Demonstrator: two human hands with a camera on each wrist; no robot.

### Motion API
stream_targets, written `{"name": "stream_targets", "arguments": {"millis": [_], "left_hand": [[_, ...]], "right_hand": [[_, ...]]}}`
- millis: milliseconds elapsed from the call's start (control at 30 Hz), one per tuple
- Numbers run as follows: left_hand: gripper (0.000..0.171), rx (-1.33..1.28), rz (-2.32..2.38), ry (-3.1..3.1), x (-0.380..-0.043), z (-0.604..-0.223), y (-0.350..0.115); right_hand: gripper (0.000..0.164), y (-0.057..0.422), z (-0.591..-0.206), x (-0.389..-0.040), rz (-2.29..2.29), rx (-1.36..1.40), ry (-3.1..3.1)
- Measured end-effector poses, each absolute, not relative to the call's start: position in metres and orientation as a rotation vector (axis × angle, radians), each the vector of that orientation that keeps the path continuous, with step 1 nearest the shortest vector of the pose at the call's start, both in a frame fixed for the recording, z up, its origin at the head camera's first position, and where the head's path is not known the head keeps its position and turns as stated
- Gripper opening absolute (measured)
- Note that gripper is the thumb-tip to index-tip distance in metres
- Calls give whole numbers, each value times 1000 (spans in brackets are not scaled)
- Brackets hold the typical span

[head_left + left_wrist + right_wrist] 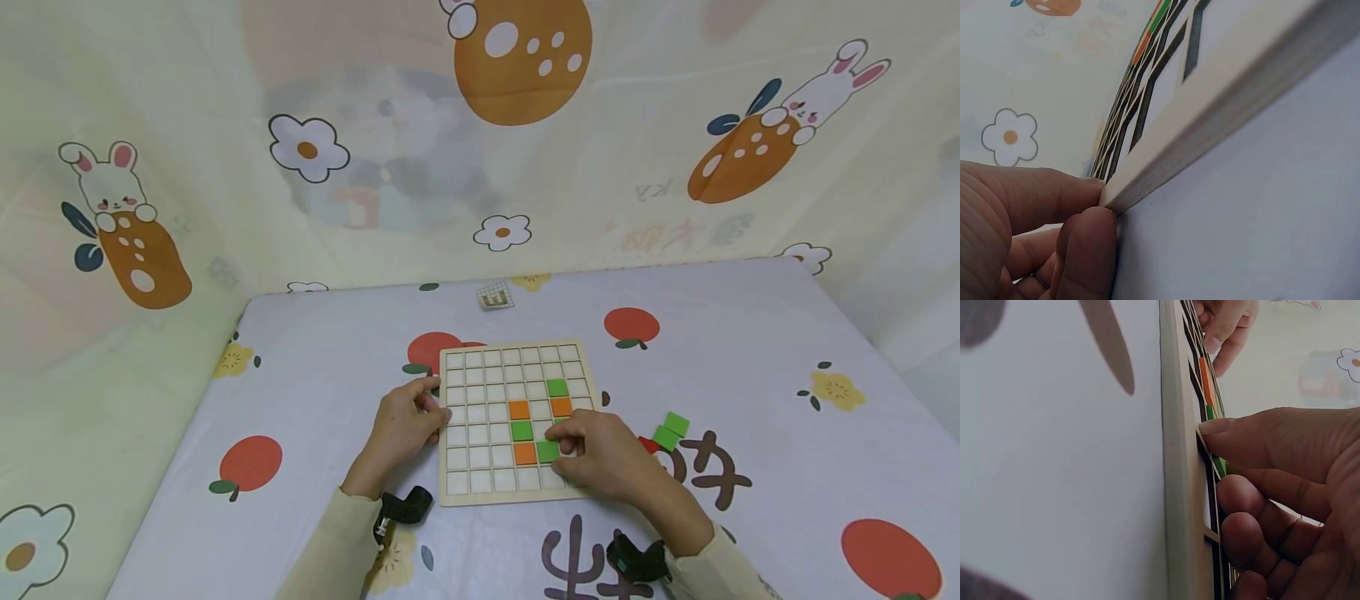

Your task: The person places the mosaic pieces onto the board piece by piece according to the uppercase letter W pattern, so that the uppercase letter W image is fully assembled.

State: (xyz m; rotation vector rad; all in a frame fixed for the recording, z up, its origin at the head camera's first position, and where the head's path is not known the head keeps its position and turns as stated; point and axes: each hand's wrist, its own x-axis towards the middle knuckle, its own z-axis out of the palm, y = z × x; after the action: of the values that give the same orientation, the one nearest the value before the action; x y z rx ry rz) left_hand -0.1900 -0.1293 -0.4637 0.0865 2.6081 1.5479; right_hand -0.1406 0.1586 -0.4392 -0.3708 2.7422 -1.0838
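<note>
A pale wooden grid board lies flat, with several green and orange square tiles in its cells. At the board's left edge is my left hand; thumb and finger grip the rim, seen close in the left wrist view. My right hand is over the lower right of the board. Its thumb and index finger pinch a green tile beside an orange tile. The right wrist view has the thumb against the grid, other fingers curled. Another green tile is partly hidden under the right hand.
Two loose green tiles lie on the tablecloth right of the right hand, with a red piece partly covered next to them. A small card with a grid picture lies near the back edge. A printed curtain hangs behind.
</note>
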Motion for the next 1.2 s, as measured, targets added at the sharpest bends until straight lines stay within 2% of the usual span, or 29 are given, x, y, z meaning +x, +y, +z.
{"name": "stream_targets", "arguments": {"millis": [333, 600, 933, 1200], "left_hand": [[49, 87, 1544, 2609, -191, -465, -129], [49, 90, 1544, 2612, -191, -465, -129], [50, 84, 1536, 2610, -190, -463, -129], [51, 81, 1505, 2625, -189, -461, -128]], "right_hand": [[28, 160, -440, -140, -1057, -383, 2761], [41, 165, -433, -136, -973, -306, 2832], [48, 200, -433, -130, -1006, -274, 2934], [42, 228, -434, -122, -1009, -232, 2992]]}}
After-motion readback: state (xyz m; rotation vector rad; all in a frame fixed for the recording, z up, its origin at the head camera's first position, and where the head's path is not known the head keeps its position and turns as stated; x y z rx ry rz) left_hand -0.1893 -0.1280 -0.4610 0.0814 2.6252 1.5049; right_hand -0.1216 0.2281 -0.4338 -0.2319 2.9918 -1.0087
